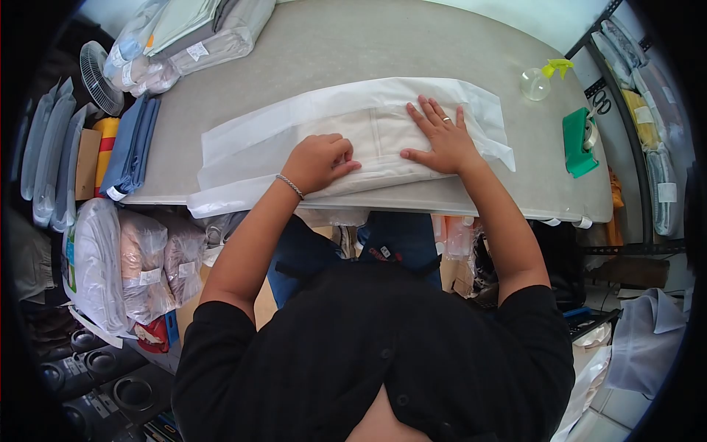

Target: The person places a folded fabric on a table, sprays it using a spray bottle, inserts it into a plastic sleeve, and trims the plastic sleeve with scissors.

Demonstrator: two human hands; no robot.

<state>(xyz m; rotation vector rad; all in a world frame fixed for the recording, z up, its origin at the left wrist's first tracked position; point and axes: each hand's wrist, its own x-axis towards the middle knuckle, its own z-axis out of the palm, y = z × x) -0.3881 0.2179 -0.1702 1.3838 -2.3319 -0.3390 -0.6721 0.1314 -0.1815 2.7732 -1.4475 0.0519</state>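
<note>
A folded cream garment (pixel 346 140) lies inside a translucent white plastic bag (pixel 250 151) on the grey table. The bag's spare length stretches out flat to the left, past the garment. My right hand (pixel 444 140) is open and presses flat on the garment's right part, fingers spread. On the left part of the garment rests my left hand (pixel 321 160), its fingers curled in and the thumb stretched along them. What those fingers hold, if anything, is hidden. A bag corner hangs near the table's front edge at the left.
A spray bottle (pixel 536 83) and a green tape dispenser (pixel 579 144) stand at the table's right side, with scissors (pixel 602 102) beside. Folded blue cloth (pixel 132 144) and bagged textiles (pixel 221 44) sit on the left. Shelves (pixel 648 125) flank the right.
</note>
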